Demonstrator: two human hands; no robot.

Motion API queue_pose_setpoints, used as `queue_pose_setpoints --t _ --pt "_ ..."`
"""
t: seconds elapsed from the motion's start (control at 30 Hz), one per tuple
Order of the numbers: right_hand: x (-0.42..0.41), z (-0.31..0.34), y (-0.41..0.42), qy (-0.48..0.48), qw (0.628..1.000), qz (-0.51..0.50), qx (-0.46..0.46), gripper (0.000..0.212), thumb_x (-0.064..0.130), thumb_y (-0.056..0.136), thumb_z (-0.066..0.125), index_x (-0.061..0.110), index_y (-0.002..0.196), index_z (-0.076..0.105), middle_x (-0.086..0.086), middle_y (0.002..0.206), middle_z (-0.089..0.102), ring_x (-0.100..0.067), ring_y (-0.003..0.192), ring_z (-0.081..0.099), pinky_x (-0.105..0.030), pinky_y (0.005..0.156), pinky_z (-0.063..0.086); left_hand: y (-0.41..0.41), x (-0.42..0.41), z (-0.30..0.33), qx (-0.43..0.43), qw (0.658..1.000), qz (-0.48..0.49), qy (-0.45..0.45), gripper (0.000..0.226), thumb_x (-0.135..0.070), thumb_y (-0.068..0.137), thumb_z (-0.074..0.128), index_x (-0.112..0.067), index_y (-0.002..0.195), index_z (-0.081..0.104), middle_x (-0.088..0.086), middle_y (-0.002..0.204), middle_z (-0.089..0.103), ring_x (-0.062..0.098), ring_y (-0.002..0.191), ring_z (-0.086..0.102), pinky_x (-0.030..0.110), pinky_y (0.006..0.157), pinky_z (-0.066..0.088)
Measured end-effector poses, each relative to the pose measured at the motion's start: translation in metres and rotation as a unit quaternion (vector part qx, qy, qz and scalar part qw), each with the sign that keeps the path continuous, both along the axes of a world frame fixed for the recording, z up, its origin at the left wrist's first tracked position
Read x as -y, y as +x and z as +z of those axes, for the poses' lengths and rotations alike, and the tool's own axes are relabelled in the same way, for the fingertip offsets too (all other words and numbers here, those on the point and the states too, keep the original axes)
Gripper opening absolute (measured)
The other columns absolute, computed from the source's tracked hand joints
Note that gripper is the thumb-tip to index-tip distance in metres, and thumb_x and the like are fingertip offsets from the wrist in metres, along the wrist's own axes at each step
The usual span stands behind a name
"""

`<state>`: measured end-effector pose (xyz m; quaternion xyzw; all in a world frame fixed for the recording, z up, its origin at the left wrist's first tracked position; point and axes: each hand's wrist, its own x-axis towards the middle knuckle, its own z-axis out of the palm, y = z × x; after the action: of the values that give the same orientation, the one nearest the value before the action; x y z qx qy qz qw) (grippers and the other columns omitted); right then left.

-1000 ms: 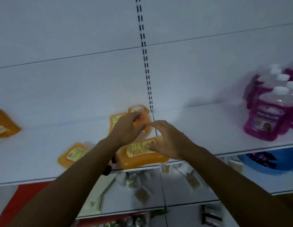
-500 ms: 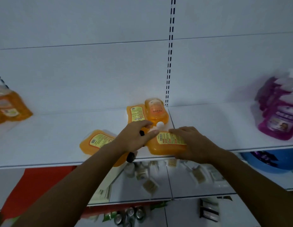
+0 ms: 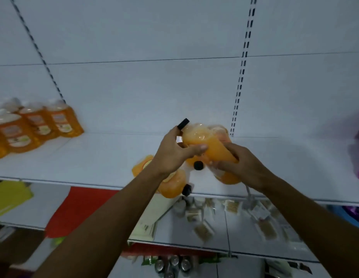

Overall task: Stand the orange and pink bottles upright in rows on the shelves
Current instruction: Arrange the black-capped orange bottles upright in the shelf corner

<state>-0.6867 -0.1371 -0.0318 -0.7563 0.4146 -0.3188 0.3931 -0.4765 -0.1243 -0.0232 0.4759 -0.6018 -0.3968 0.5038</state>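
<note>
The head view is filled by a white shelf (image 3: 94, 157) backed by a white panel. At its far left, a blurred group of orange bottles (image 3: 34, 125) is stood upright; four can be made out, with a fifth perhaps cut by the edge. Two bare hands are raised at the middle. One orange bottle (image 3: 206, 145) is gripped between them, tilted, above the board: the left hand (image 3: 174, 155) is curled round its upper part, thumb across the front, and the right hand (image 3: 242, 165) is wrapped round its lower part. Two more orange bottles are lain flat near the front edge, one under the left wrist (image 3: 172, 183), one under the right hand (image 3: 226, 177). Pink bottles (image 3: 358, 153) are blurred at the right edge; their number cannot be told.
</note>
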Motion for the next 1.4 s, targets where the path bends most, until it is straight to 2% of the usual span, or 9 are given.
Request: queue_pose_setpoints --t 0.2,0.33,0.47,0.6,0.77,0.87,1.03,1.2,1.4 --pt "0.004 0.024 0.092 0.014 0.993 0.118 0.001 0.03 0.04 0.083 0.07 0.025 0.107 0.062 -0.001 0.099 0.069 -0.018 0.086 0.068 -0.044 0.079 0.058 0.072 -0.049 0.013 -0.055 0.986 0.159 -0.021 0.069 -0.043 0.07 0.074 -0.028 0.132 0.048 0.005 0.121 0.06 0.022 0.106 0.065 0.034 0.077 0.06" --pt "-0.015 0.025 0.167 -0.002 0.983 0.184 -0.005 0.047 0.05 0.077 0.07 0.027 0.115 0.058 0.007 0.101 0.067 -0.011 0.085 0.068 -0.034 0.074 0.06 0.125 -0.088 0.012 -0.105 0.96 0.26 -0.021 0.046 -0.038 0.08 0.071 -0.03 0.122 0.051 0.003 0.117 0.062 0.02 0.098 0.068 0.035 0.069 0.06" --pt "-0.041 0.015 0.248 -0.022 0.973 0.229 -0.015 0.046 0.042 0.073 0.08 0.032 0.11 0.056 0.01 0.098 0.066 -0.007 0.08 0.067 -0.029 0.068 0.058 0.191 -0.126 0.007 -0.104 0.928 0.358 -0.022 0.066 -0.049 0.071 0.079 -0.022 0.125 0.052 0.007 0.118 0.063 0.026 0.101 0.067 0.048 0.072 0.06" --pt "-0.067 0.002 0.333 -0.037 0.963 0.267 -0.024 0.039 0.041 0.077 0.077 0.031 0.109 0.057 0.009 0.097 0.067 -0.007 0.082 0.066 -0.03 0.071 0.056 0.264 -0.163 -0.001 -0.073 0.901 0.426 -0.032 0.073 -0.056 0.061 0.081 -0.023 0.12 0.053 0.003 0.112 0.065 0.021 0.096 0.069 0.047 0.074 0.06" --pt "-0.094 -0.01 0.45 -0.043 0.952 0.301 -0.027 0.047 0.042 0.079 0.074 0.029 0.119 0.055 0.01 0.108 0.065 -0.006 0.094 0.064 -0.032 0.082 0.055 0.365 -0.203 -0.002 -0.009 0.879 0.475 -0.044 0.066 -0.05 0.063 0.085 -0.029 0.116 0.051 -0.006 0.11 0.062 0.013 0.097 0.066 0.04 0.076 0.06" --pt "-0.113 -0.017 0.521 -0.042 0.95 0.309 -0.028 0.056 0.048 0.078 0.074 0.028 0.126 0.051 0.009 0.115 0.062 -0.011 0.101 0.061 -0.034 0.087 0.053 0.425 -0.225 0.002 0.033 0.862 0.503 -0.042 0.062 -0.045 0.067 0.084 -0.033 0.115 0.048 -0.017 0.107 0.058 0.006 0.096 0.062 0.029 0.075 0.059" --pt "-0.134 -0.027 0.629 -0.051 0.942 0.332 -0.015 0.045 0.04 0.082 0.071 0.03 0.121 0.05 0.012 0.107 0.058 -0.002 0.091 0.054 -0.017 0.071 0.042 0.518 -0.249 -0.005 0.067 0.831 0.551 -0.04 0.064 -0.046 0.068 0.082 -0.041 0.117 0.041 -0.029 0.102 0.049 -0.003 0.09 0.055 0.015 0.067 0.05" --pt "-0.131 -0.047 0.738 -0.052 0.94 0.337 -0.002 0.046 0.048 0.081 0.071 0.031 0.118 0.05 0.011 0.106 0.061 -0.009 0.097 0.06 -0.035 0.084 0.054 0.611 -0.245 -0.021 0.073 0.799 0.596 -0.034 0.066 -0.044 0.071 0.081 -0.042 0.12 0.037 -0.026 0.103 0.046 0.006 0.096 0.052 0.015 0.07 0.047" --pt "-0.103 -0.054 0.871 -0.067 0.944 0.323 0.01 0.037 0.032 0.085 0.069 0.028 0.116 0.05 0.006 0.103 0.061 -0.014 0.096 0.06 -0.029 0.079 0.05 0.734 -0.213 -0.022 0.086 0.774 0.626 -0.03 0.078 -0.044 0.067 0.084 -0.033 0.13 0.038 -0.015 0.117 0.047 0.012 0.106 0.054 0.025 0.08 0.053"
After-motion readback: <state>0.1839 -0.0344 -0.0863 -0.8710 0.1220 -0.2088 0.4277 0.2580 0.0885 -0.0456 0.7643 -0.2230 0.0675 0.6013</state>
